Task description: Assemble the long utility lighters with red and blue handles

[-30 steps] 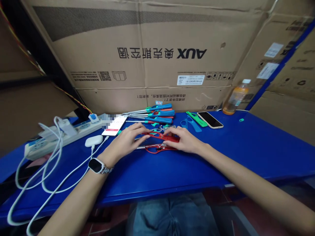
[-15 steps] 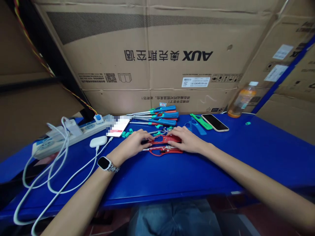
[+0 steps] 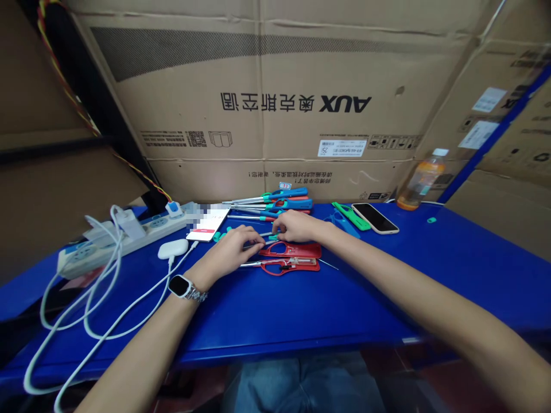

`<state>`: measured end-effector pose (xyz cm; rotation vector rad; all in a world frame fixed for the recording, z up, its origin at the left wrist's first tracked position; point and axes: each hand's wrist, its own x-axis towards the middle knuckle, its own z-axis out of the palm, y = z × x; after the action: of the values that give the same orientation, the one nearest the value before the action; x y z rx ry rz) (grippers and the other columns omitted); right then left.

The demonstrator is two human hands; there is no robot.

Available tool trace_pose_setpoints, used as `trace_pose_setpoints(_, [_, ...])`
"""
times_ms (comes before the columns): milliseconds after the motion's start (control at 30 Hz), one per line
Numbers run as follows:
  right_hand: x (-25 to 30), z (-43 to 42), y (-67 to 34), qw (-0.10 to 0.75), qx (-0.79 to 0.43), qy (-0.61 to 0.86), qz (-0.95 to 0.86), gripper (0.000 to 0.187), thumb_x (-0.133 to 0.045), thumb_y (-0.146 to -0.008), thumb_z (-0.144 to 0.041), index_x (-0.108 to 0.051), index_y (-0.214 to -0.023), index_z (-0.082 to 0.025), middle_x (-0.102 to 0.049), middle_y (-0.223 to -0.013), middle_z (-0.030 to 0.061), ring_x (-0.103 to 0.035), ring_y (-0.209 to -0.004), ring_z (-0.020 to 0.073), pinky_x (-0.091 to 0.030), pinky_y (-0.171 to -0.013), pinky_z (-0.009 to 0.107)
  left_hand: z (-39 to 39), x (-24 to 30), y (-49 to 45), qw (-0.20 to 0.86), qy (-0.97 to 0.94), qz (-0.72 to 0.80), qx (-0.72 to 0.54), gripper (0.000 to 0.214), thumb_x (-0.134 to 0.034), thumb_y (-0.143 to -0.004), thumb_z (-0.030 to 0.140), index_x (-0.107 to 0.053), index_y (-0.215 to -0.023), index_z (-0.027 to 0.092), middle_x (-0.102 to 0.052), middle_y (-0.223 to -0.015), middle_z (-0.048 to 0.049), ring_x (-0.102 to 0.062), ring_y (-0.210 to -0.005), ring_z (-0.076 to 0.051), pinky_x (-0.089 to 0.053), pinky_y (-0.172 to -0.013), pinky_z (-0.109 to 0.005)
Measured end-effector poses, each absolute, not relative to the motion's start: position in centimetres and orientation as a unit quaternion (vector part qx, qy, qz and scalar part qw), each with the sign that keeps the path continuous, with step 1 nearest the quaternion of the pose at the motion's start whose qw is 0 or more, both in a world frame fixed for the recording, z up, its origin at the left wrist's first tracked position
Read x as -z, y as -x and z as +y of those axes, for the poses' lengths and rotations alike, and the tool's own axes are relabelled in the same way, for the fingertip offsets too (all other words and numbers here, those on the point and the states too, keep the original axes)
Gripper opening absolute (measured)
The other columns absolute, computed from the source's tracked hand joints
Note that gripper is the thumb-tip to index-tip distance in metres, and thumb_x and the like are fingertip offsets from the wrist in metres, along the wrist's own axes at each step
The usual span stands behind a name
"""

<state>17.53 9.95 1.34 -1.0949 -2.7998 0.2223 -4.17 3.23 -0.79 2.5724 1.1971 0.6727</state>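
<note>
Two red lighter housing halves lie on the blue table. The upper red half (image 3: 293,250) shows a plain shell with a trigger loop. The lower one (image 3: 307,264) is open, with a clear part, a dark piece and a metal tube at its left. My left hand (image 3: 239,248) rests at the left end of the upper half, fingertips closed together by a thin rod; what they grip is partly hidden. My right hand (image 3: 297,226) reaches behind the shells, its fingers pinched beside a small green piece (image 3: 272,237); their hold is unclear. A thin wire (image 3: 329,264) sticks out at right.
Several blue-handled lighters (image 3: 293,204) lie behind the hands. A white card (image 3: 210,222), power strip (image 3: 148,232), earbud case (image 3: 173,248) and white cables are on the left. Green (image 3: 350,215) and blue shells (image 3: 342,222), a phone (image 3: 375,218) and a bottle (image 3: 422,180) stand right.
My right hand has left the upper red shell and moved left and back to the small green parts. My left hand stays near the shell's left end.
</note>
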Motion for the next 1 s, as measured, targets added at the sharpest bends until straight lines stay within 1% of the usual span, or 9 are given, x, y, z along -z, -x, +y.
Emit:
trace_pose_setpoints(133, [-0.9,10.1,-17.3,0.077,-0.047,0.363,-0.928,0.013,-0.067,-0.079,-0.019,-0.074,-0.089,-0.02,-0.069,-0.083,0.0038,-0.061,-0.078,0.0191,-0.039,-0.07,0.029,3.3,0.8,4.2,0.104,-0.869,0.408,-0.259,0.024,-0.049,-0.097,0.031,-0.07,-0.095,0.02,-0.068,-0.092,-0.0054,-0.061,-0.089,-0.021,-0.047,-0.079,-0.034])
trace_pose_setpoints(233, [-0.6,9.6,-17.8,0.15,-0.067,0.358,-0.919,0.01,-0.067,-0.08,-0.021,-0.072,-0.088,-0.017,-0.067,-0.094,0.0071,-0.06,-0.091,0.0215,-0.041,-0.081,0.034,3.1,0.6,4.0,0.091,-0.857,0.412,-0.297,0.023,-0.048,-0.098,0.03,-0.068,-0.103,0.019,-0.065,-0.1,-0.0063,-0.061,-0.094,-0.021,-0.05,-0.081,-0.035])
trace_pose_setpoints(367, [-0.5,7.8,-18.8,0.281,-0.254,0.327,-0.865,0.01,-0.064,-0.082,-0.021,-0.068,-0.088,-0.014,-0.067,-0.087,0.0047,-0.061,-0.082,0.0169,-0.046,-0.078,0.032,2.2,0.2,3.0,0.054,-0.858,0.372,-0.349,0.025,-0.056,-0.095,0.025,-0.061,-0.12,0.021,-0.058,-0.118,-0.0082,-0.058,-0.109,-0.022,-0.051,-0.091,-0.038])
trace_pose_setpoints(433, [-0.4,6.5,-19.2,0.307,-0.385,0.294,-0.82,0.014,-0.063,-0.084,-0.027,-0.067,-0.088,-0.015,-0.068,-0.084,0.003,-0.062,-0.077,0.0146,-0.048,-0.076,0.03,1.7,0.0,2.4,0.032,-0.872,0.33,-0.36,0.028,-0.058,-0.094,0.023,-0.059,-0.122,0.022,-0.057,-0.12,-0.0087,-0.057,-0.113,-0.022,-0.049,-0.096,-0.039])
trace_pose_setpoints(533, [-0.1,4.6,-19.8,0.327,-0.496,0.286,-0.752,0.023,-0.067,-0.083,-0.037,-0.068,-0.091,-0.016,-0.069,-0.082,0.0017,-0.063,-0.074,0.0134,-0.049,-0.073,0.028,1.2,-0.1,1.8,0.008,-0.889,0.273,-0.368,0.019,-0.057,-0.096,0.021,-0.064,-0.113,0.02,-0.063,-0.109,-0.0085,-0.06,-0.104,-0.021,-0.052,-0.089,-0.036])
trace_pose_setpoints(667, [0.5,3.0,-20.1,0.348,-0.536,0.316,-0.702,0.031,-0.067,-0.083,-0.045,-0.068,-0.093,-0.016,-0.069,-0.077,0.0015,-0.063,-0.069,0.0128,-0.05,-0.066,0.027,1.2,0.0,1.9,0.021,-0.898,0.25,-0.363,0.018,-0.052,-0.098,0.02,-0.067,-0.108,0.018,-0.066,-0.098,-0.0074,-0.062,-0.09,-0.018,-0.052,-0.078,-0.03])
trace_pose_setpoints(767, [0.6,2.2,-20.1,0.355,-0.498,0.334,-0.717,0.026,-0.063,-0.087,-0.041,-0.067,-0.095,-0.016,-0.069,-0.075,0.0015,-0.065,-0.07,0.0142,-0.051,-0.067,0.028,1.4,0.0,2.3,0.064,-0.9,0.272,-0.335,0.019,-0.053,-0.098,0.021,-0.069,-0.109,0.02,-0.066,-0.093,-0.0054,-0.062,-0.085,-0.017,-0.05,-0.075,-0.028])
trace_pose_setpoints(900, [0.3,1.2,-20.6,0.37,-0.281,0.36,-0.809,0.011,-0.06,-0.088,-0.023,-0.069,-0.091,-0.017,-0.07,-0.084,0.0032,-0.063,-0.078,0.0152,-0.048,-0.075,0.03,1.7,-0.3,2.6,0.134,-0.888,0.32,-0.301,0.014,-0.058,-0.094,0.024,-0.071,-0.095,0.018,-0.067,-0.093,-0.0044,-0.063,-0.084,-0.017,-0.049,-0.077,-0.028])
trace_pose_setpoints(1000, [0.3,0.8,-21.2,0.322,-0.162,0.345,-0.867,0.007,-0.066,-0.084,-0.019,-0.07,-0.089,-0.018,-0.068,-0.087,0.0039,-0.059,-0.086,0.0179,-0.044,-0.083,0.034,1.7,-0.4,2.9,0.169,-0.881,0.349,-0.271,0.014,-0.061,-0.092,0.025,-0.073,-0.091,0.017,-0.066,-0.091,-0.0047,-0.063,-0.08,-0.017,-0.049,-0.074,-0.028])
